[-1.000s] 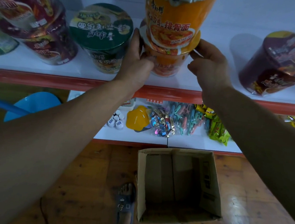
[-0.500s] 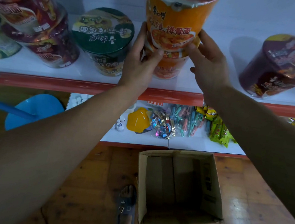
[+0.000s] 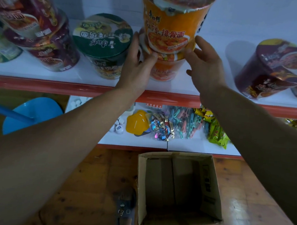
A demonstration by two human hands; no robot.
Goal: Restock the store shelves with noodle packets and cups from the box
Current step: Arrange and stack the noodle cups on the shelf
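Note:
Two orange noodle cups stand stacked on the white upper shelf: the upper orange cup sits on the lid of the lower orange cup. My left hand rests against the stack's left side, fingers straight up and thumb lying on the lower cup's lid rim. My right hand is at the right of the stack, its fingers loose and spread, fingertips just touching the upper cup's base. The cardboard box stands open on the floor below, and nothing shows inside it.
A green-lidded cup stands just left of my left hand. Purple cups are stacked at far left, and another purple cup leans at right. The lower shelf holds candy and small goods. A blue stool and my sandalled foot are on the wooden floor.
The view has risen closer to the stack. My right hand has slipped down from the upper cup's side and loosened; my left thumb has moved onto the lower cup's lid rim.

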